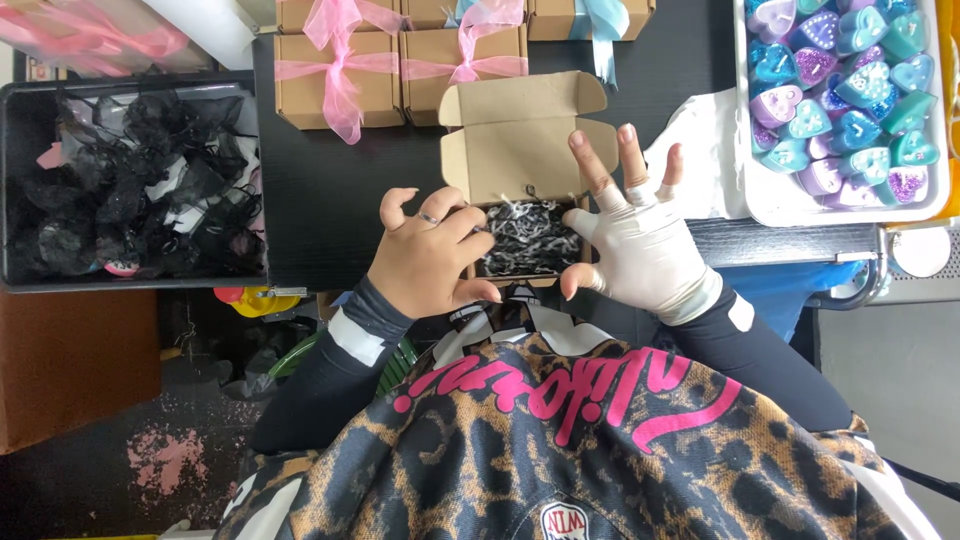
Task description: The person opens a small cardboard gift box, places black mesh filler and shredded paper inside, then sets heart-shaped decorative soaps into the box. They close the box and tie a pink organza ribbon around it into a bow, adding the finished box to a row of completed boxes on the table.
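Hands (540, 250) flanking open box (524, 190), lid away

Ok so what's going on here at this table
A person has both hands at a small open cardboard box filled with black and white paper shreds. The bare left hand presses on the shreds at the box's left side; the right hand, in a white fingerless glove, rests at its right edge, fingers spread. Ribboned boxes sit behind, heart shapes in a tray to the right, a black bin to the left.
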